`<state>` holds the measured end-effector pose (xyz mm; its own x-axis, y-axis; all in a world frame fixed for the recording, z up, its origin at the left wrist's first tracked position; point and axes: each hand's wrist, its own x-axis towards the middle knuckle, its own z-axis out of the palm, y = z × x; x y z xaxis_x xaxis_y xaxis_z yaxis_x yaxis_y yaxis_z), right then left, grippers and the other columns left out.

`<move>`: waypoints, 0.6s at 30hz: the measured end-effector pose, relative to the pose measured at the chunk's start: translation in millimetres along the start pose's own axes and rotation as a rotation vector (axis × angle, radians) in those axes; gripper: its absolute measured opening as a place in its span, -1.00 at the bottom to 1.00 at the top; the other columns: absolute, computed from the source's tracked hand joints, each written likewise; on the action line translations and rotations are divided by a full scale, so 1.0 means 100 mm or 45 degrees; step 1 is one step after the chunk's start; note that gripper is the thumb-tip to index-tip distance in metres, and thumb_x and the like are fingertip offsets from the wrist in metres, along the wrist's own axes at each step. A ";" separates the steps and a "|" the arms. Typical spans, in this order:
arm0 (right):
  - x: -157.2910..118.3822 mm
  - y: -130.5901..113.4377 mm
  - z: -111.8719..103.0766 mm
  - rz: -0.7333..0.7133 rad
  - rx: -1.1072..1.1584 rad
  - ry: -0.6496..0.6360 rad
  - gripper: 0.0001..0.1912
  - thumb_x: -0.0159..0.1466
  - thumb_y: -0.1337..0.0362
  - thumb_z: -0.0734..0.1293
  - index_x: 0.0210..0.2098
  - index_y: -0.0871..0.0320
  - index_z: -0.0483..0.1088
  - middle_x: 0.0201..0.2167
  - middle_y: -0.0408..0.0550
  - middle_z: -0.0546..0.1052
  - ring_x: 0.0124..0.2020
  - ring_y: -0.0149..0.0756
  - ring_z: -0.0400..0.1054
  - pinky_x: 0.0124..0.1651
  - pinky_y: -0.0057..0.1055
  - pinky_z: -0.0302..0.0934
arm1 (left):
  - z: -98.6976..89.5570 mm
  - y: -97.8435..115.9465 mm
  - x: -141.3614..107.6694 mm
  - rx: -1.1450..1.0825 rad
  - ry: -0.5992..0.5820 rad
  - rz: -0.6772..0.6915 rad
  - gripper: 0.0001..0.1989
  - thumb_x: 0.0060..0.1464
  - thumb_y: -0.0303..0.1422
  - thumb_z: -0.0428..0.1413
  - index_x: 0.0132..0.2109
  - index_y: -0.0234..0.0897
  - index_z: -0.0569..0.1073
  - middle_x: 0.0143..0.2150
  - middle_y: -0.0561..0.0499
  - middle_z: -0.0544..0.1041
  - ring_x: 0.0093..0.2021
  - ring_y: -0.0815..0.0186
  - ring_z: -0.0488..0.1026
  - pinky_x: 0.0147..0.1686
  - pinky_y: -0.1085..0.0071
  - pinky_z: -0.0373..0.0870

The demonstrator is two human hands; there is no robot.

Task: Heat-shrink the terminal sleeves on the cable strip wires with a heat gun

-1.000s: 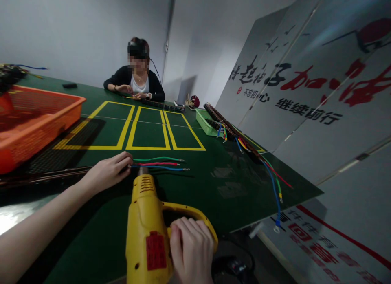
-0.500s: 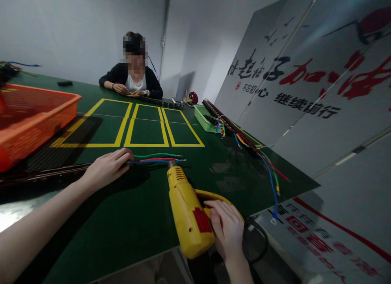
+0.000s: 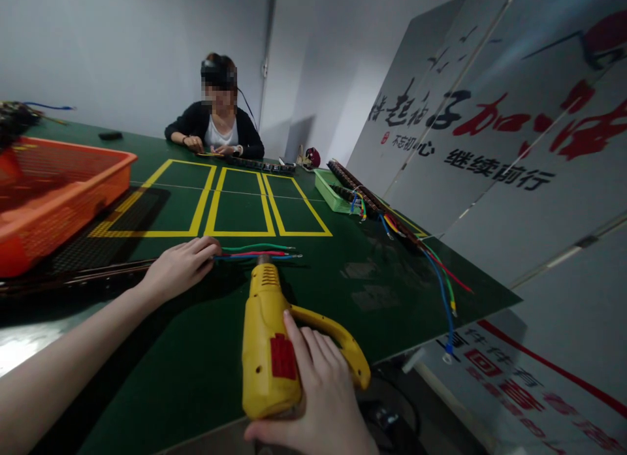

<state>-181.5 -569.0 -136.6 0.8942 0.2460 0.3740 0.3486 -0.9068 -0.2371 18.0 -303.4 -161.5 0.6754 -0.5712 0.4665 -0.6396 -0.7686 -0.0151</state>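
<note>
My left hand [image 3: 183, 266] is closed around a bundle of wires at the left of the table. Past its fingers stick out a green wire [image 3: 259, 247], a red wire [image 3: 267, 253] and a blue wire [image 3: 281, 257], with metal terminals at the tips. A dark wiring strip [image 3: 112, 269] runs from this hand to the left edge. My right hand [image 3: 318, 376] grips the rear body of a yellow heat gun [image 3: 267, 331], thumb behind it and fingers by the loop handle [image 3: 343, 334]. The gun's metal nozzle [image 3: 264, 259] points at the wires, close to the blue one.
An orange basket [image 3: 98, 181] stands at the left on the green table [image 3: 206, 376]. Yellow tape frames [image 3: 242, 233] mark its middle. At the right, a green basket [image 3: 330, 197] bears long strips with hanging wires [image 3: 443, 282]. A co-worker [image 3: 215, 125] sits across the table.
My right hand has shifted from the heat gun's handle to its rear body. The gun has turned and its nozzle moved left along the wires. The left hand keeps its hold.
</note>
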 end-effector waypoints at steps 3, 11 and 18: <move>0.08 -0.20 0.18 -0.024 0.098 0.101 0.24 -0.17 -0.50 0.20 0.31 0.12 0.00 -0.15 0.02 0.47 -0.20 -0.09 0.39 -0.11 -0.17 0.30 | 0.01 -0.01 0.01 -0.016 0.005 -0.007 -0.76 0.22 -0.31 -0.16 -0.13 -0.24 0.36 -0.03 -0.09 0.42 -0.10 0.19 0.43 -0.13 0.27 0.39; 0.06 -0.51 0.49 -0.039 0.161 0.158 0.16 -0.05 -0.54 -0.01 0.33 0.08 -0.01 -0.12 0.00 0.47 -0.14 -0.10 0.37 -0.06 -0.16 0.27 | 0.06 -0.04 0.00 -0.111 0.021 -0.022 -0.75 0.19 -0.29 -0.13 -0.13 -0.22 0.41 -0.07 -0.09 0.45 -0.13 0.19 0.44 -0.13 0.28 0.38; 0.05 -0.44 0.53 -0.055 0.209 0.277 0.15 -0.05 -0.55 -0.13 0.30 0.04 0.06 -0.12 -0.05 0.49 -0.15 -0.14 0.38 -0.08 -0.21 0.23 | 0.00 -0.01 -0.04 -0.061 0.017 -0.017 -0.70 0.21 -0.26 -0.12 -0.01 -0.22 0.38 0.01 -0.11 0.44 -0.06 0.16 0.44 -0.09 0.25 0.37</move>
<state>-177.8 -509.9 -171.8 0.8024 0.1876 0.5666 0.4416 -0.8252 -0.3522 15.8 -300.4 -163.3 0.6792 -0.5566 0.4784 -0.6475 -0.7613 0.0336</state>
